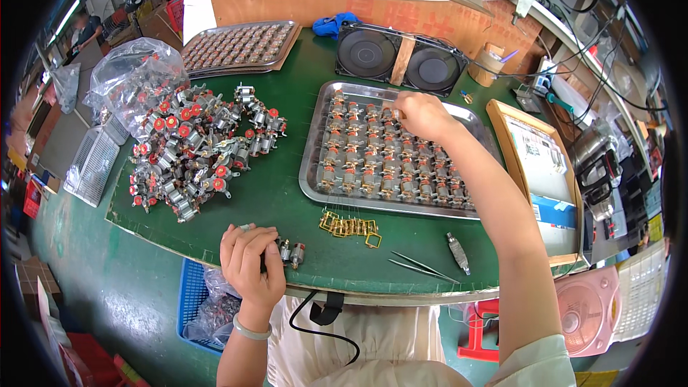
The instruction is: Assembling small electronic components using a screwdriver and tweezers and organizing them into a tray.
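Observation:
My left hand (252,261) is closed around a short row of small electric motors (297,254) at the table's front edge; two or three stick out to its right, and the palm hides any others. Over the far part of a metal tray (309,185), my right hand (424,116) has its fingers pinched together among the motors standing there in rows. Whatever lies between those fingertips is hidden. A large heap of loose motors (190,147) with red ends lies to the left. Small yellow frames with thin wires (348,226) rest in front of the tray.
Tweezers (423,268) and a small metal tool (457,253) lie front right. Two black fans (367,51) stand behind the tray. Another filled tray (240,46) sits back left, near a plastic bag (136,75). A shallow wooden-edged box (534,172) is at the right.

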Demonstrator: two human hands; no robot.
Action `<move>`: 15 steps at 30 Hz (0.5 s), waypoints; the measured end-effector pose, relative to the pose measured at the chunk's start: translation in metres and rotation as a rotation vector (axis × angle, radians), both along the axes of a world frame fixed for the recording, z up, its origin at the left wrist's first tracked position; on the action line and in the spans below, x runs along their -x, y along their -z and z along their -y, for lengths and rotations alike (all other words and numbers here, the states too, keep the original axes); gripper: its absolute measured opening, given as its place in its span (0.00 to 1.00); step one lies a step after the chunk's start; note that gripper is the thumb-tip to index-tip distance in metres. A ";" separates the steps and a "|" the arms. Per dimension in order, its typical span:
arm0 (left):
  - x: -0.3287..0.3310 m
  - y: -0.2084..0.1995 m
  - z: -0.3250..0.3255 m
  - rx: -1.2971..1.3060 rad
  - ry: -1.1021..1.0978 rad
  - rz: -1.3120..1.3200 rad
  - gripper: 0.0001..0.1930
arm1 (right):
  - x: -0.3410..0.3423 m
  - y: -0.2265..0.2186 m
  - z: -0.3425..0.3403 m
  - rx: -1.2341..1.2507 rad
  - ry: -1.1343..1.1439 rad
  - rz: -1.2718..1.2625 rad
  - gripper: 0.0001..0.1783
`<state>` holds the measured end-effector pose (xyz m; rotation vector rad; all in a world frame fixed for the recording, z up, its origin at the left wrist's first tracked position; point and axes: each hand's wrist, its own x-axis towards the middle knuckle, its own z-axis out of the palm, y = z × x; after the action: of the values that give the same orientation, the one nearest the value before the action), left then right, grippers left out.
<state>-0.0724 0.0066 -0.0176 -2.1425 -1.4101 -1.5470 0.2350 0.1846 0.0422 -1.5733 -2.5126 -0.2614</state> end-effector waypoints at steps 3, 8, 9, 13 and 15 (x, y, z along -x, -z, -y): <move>0.001 0.000 0.000 -0.004 0.002 0.000 0.06 | 0.001 -0.003 0.004 -0.011 -0.053 0.003 0.06; 0.001 0.001 0.000 -0.004 0.005 0.000 0.05 | -0.002 -0.002 0.003 -0.013 -0.068 0.016 0.09; 0.001 0.001 0.000 -0.007 0.007 0.000 0.05 | -0.001 -0.002 0.003 0.001 -0.050 0.021 0.11; 0.001 0.000 0.000 -0.009 0.006 -0.002 0.05 | 0.000 -0.006 0.004 0.029 -0.010 0.003 0.06; 0.001 0.000 0.000 -0.011 0.004 -0.003 0.05 | 0.004 -0.011 0.006 0.019 -0.001 -0.049 0.06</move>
<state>-0.0735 0.0067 -0.0180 -2.1421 -1.3944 -1.5485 0.2315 0.1790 0.0529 -1.5660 -2.4862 -0.1976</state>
